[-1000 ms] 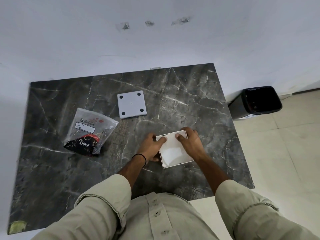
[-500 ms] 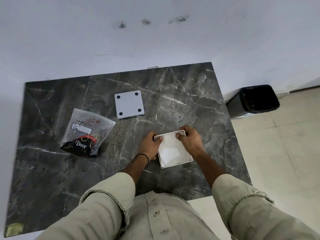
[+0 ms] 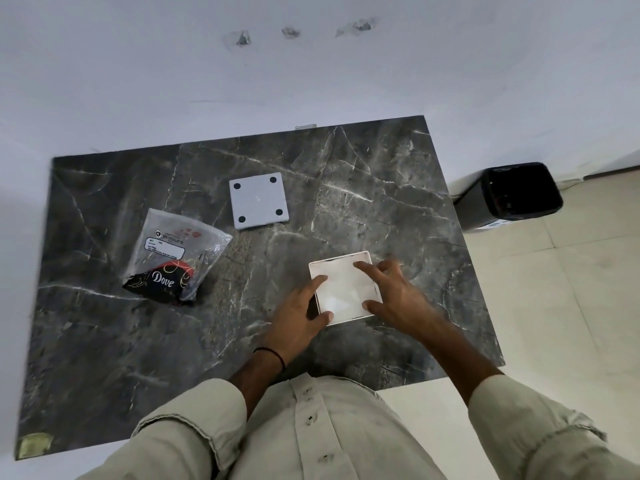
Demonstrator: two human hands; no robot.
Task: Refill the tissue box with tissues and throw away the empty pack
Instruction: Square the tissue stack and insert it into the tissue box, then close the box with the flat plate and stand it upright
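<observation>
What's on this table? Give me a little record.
Table: dark marble top
Tissue box: white square box, open, white tissues inside
Left hand: fingers rest on box's left edge
Right hand: fingers spread over its right edge
Panel: grey square panel with four black dots, lying apart
Pack: crumpled Dove plastic pack, table's left
Bin: black bin, floor on right

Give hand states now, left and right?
Left hand: open, fingers straight, touching the left edge of the white square tissue box.
Right hand: open, fingers spread over its right edge.
</observation>
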